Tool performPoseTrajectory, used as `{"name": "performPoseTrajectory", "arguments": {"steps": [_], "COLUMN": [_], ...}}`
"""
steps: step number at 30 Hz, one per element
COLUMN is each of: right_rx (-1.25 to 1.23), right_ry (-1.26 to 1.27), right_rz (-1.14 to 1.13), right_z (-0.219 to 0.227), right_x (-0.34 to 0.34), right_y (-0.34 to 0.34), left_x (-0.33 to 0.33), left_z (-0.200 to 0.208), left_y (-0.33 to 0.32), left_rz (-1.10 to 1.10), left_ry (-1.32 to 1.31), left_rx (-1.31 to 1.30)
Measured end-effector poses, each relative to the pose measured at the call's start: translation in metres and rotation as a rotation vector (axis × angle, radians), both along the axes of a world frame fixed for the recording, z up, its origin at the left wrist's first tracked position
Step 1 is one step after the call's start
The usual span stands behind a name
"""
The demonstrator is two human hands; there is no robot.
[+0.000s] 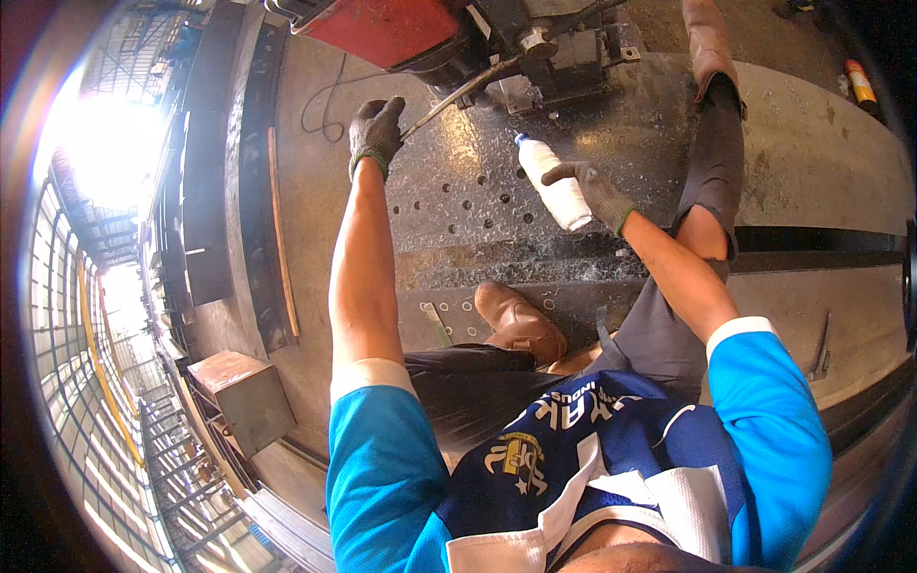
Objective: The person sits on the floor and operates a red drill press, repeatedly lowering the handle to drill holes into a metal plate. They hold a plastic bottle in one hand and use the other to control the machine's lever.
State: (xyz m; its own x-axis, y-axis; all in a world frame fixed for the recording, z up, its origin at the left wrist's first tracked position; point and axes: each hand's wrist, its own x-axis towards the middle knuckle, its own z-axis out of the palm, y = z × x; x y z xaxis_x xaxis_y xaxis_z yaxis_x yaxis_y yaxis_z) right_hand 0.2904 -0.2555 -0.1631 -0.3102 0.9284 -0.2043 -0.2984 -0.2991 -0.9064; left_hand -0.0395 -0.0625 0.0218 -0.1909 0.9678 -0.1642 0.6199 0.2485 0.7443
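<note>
1. Right of centre, over a dark metal plate (pixel 420 227) with round holes, is the white bottle (pixel 558 197), its blue cap (pixel 521 139) on; whether it touches the plate is hard to tell.
2. The gloved right hand (pixel 590 191) has its grip closed around the bottle's side, thumb laid across the front, so the bottle lies just to the left of that hand.
3. The bottle's long axis slants: cap end far and left, base near and right. The relation that seems to count most is this slant, with the cap facing the far side, where the red-and-black machine (pixel 382 33) stands.
4. Farther left, the gloved left hand (pixel 378 134) is at the near end of a metal rod (pixel 458 96) that runs far and right to the machine; whether its grip is wrapped on the rod cannot be told.
5. The right hand is clearly the nearer one to the bottle; the left is well apart.
</note>
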Motion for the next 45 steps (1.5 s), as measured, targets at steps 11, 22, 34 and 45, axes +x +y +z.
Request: {"name": "performPoseTrajectory", "arguments": {"steps": [11, 22, 34, 45], "right_rx": [-0.078, -0.009, -0.196, -0.045], "right_ry": [-0.057, 0.102, -0.057, -0.173], "right_rz": [-0.033, 0.028, -0.114, -0.039], "right_z": [0.009, 0.009, 0.029, 0.020], "right_x": [-0.001, -0.001, -0.004, 0.001], "right_y": [0.000, -0.001, 0.000, -0.002], "left_x": [0.000, -0.002, -0.001, 0.002], "left_z": [-0.005, -0.012, -0.016, -0.015], "left_y": [0.000, 0.005, 0.004, 0.000], "left_rz": [-0.003, 0.007, 0.007, 0.019], "left_ry": [0.081, 0.087, 0.101, 0.076], "left_rx": [0.042, 0.016, 0.029, 0.017]}}
